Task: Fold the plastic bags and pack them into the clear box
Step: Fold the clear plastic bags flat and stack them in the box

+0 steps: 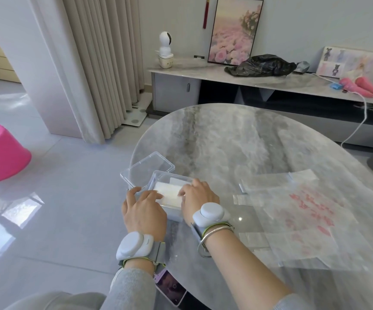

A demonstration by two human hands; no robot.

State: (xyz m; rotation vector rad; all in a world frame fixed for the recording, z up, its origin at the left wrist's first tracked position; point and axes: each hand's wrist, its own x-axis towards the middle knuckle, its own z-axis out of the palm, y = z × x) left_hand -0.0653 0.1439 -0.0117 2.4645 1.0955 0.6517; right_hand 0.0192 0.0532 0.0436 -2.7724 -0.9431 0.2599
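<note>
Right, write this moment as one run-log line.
left hand: touches folded bag; right hand: touches it too; clear box: open; flat bags: on table

Someone's living room at home: past the round marble table [237, 135] sits a low media cabinet [176, 90] with a framed rose picture [234, 30] and a little security camera [165, 44] on it. Left of the table, beige curtains [96, 63] and a pink plastic tub [0, 153] on tiled floor [58, 198].

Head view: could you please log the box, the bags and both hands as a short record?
box: open, at near left edge of table
lid: lies at box's far left
folded bag: white, inside box
left hand: fingers on folded bag's left end
right hand: fingertips on folded bag's right end
loose bags: flat, red print, right of box
</note>
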